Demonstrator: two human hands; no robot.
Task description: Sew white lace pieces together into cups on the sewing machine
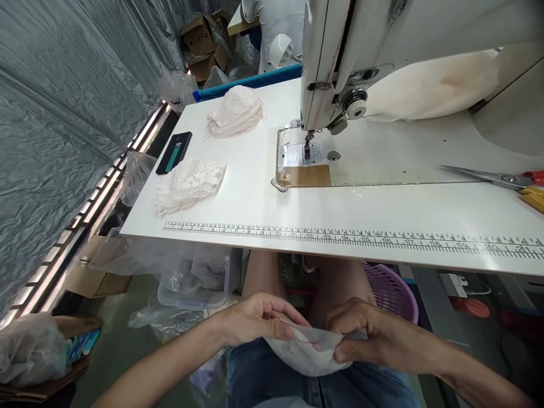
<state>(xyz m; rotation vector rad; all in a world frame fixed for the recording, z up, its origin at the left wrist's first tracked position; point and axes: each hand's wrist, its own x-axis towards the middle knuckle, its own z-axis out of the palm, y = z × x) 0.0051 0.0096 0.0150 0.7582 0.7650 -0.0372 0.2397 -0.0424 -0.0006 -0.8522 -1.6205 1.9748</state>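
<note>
Over my lap, a thin whitish piece of fabric (312,357) is stretched between my two hands. My left hand (266,323) pinches its left end, thumb on top. At the other end my right hand (357,334) is closed on the cloth with its thumb pressed against it. The exact kind of garment part cannot be made out. On the white table (250,204) beyond lie a stack of cream lace pieces (191,184) and a pale pink stack of cup-shaped pieces (238,110). Neither hand touches these stacks.
A sewing machine (335,85) stands on the table, cream fabric (433,85) under its arm. Scissors (497,177) lie at the right, a phone (174,152) at the left. Below are a clear plastic bin (233,277) and a purple basket (393,292). A person (280,28) is behind.
</note>
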